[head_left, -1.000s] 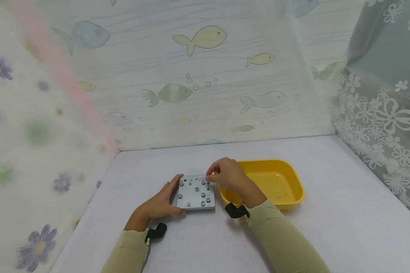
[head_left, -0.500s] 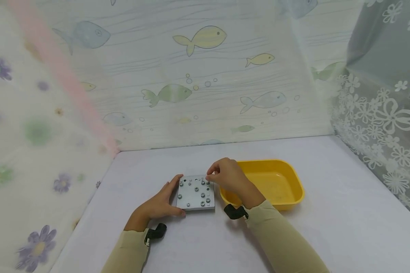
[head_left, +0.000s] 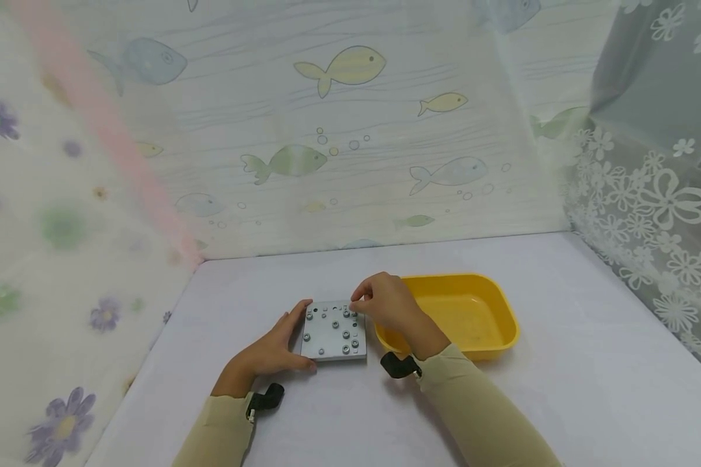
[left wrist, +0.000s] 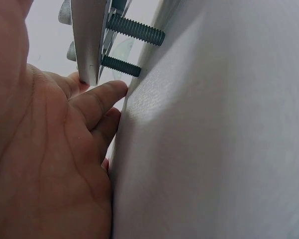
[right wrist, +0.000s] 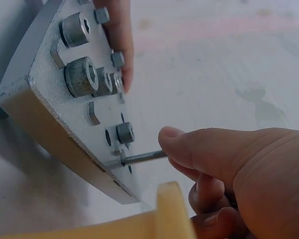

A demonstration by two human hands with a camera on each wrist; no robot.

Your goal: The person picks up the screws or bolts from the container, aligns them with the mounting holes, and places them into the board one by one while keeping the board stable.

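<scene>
A silver metal plate [head_left: 321, 335] lies on the table, with several socket-head screws standing in its holes. My left hand [head_left: 271, 350] grips its left side, thumb at the near edge and fingers at the far corner. Threaded screw ends [left wrist: 134, 30] stick out beneath the plate in the left wrist view. At the plate's far right corner, my right hand [head_left: 388, 301] pinches a thin screw [right wrist: 145, 157] between thumb and forefinger. In the right wrist view its threaded shaft points at a hole near the plate's edge; the fingers hide its head.
A yellow plastic tray [head_left: 505, 334] stands just right of the plate, partly under my right forearm. The table has a white cover [head_left: 572, 389]. Curtains with printed fish [head_left: 292, 159] and flowers hang behind and at the sides.
Almost nothing differs. My right wrist has shifted slightly to the left, while its fingertips stay at the plate's far right corner. The left hand and the plate keep their place.
</scene>
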